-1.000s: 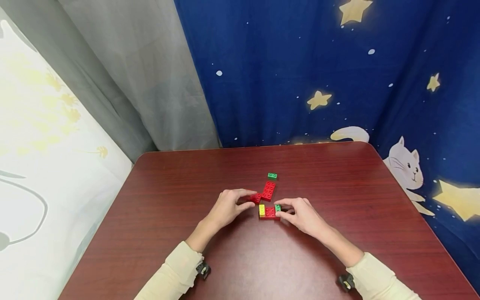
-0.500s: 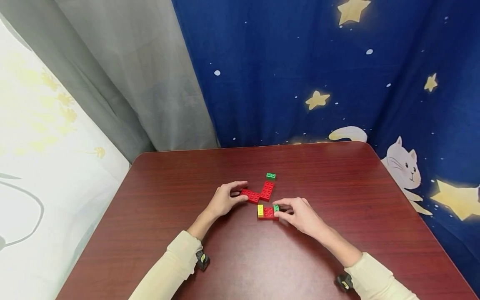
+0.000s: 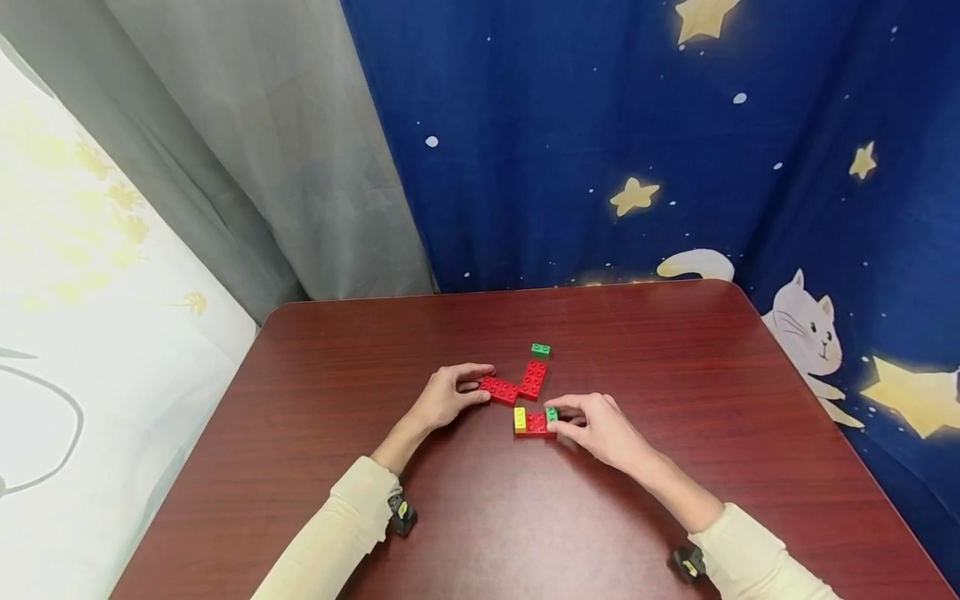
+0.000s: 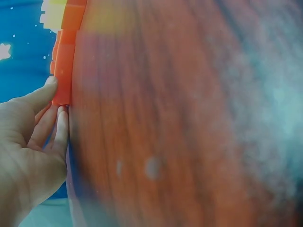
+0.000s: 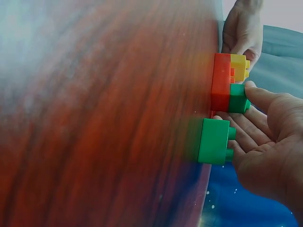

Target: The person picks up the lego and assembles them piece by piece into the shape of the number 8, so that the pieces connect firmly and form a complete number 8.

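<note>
In the head view, my left hand (image 3: 442,398) holds the left end of a red toy building brick (image 3: 499,389), thumb on the near side. The left wrist view shows the thumb and fingertips at the end of this red brick (image 4: 64,71). My right hand (image 3: 600,425) pinches a small green brick (image 3: 552,414) on the right end of another red brick (image 3: 536,424). A yellow brick (image 3: 520,418) sits on that brick's left end, with bare studs between. In the right wrist view, a separate green brick (image 5: 215,141) stands on the table close to my right fingers.
Behind the hands lies a third red brick (image 3: 533,379), its near end by the left-held brick. Farther back is a loose green brick (image 3: 540,350). The dark red table (image 3: 360,350) ends at a blue curtain (image 3: 570,167) and a grey curtain (image 3: 285,167).
My left hand has drawn back leftward from over the red brick to its left end, leaving more studs visible. My right hand stays on the green brick. The view has shifted slightly.
</note>
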`<act>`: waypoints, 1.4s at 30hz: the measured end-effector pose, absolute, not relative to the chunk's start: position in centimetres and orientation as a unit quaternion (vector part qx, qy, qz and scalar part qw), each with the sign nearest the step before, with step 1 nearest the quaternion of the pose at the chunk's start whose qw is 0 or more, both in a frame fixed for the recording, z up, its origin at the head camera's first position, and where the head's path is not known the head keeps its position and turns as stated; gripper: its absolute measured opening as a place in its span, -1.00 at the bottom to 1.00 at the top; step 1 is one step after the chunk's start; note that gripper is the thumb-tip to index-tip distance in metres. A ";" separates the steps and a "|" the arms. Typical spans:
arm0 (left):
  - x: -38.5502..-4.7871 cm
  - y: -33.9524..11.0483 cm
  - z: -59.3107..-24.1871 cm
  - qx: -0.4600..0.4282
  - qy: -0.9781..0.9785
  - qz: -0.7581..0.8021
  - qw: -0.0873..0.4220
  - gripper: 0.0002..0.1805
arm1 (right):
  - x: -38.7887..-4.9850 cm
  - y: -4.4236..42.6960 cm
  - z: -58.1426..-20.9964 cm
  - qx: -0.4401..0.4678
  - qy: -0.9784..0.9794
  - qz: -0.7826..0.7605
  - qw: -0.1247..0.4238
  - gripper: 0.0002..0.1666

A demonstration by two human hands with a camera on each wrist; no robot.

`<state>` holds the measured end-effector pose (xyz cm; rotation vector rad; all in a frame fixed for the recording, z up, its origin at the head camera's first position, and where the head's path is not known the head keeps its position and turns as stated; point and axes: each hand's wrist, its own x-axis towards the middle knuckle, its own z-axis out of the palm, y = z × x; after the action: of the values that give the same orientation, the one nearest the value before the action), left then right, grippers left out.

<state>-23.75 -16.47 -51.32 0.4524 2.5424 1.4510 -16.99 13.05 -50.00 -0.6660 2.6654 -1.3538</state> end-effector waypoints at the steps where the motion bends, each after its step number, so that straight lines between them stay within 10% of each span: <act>1: -23.8 -16.5 -51.3 0.151 0.856 0.486 0.089 -0.48 | -17.0 13.1 -50.0 -0.217 0.869 -0.442 0.040 -0.63; 42: -22.1 -17.1 -49.3 0.167 0.856 0.490 0.013 -0.58 | -17.1 13.3 -50.2 -0.212 0.862 -0.459 0.040 -0.62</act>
<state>-22.12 -17.12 -49.30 0.5210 2.6667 1.5262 -17.09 13.28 -50.24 -0.6492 2.6407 -1.4051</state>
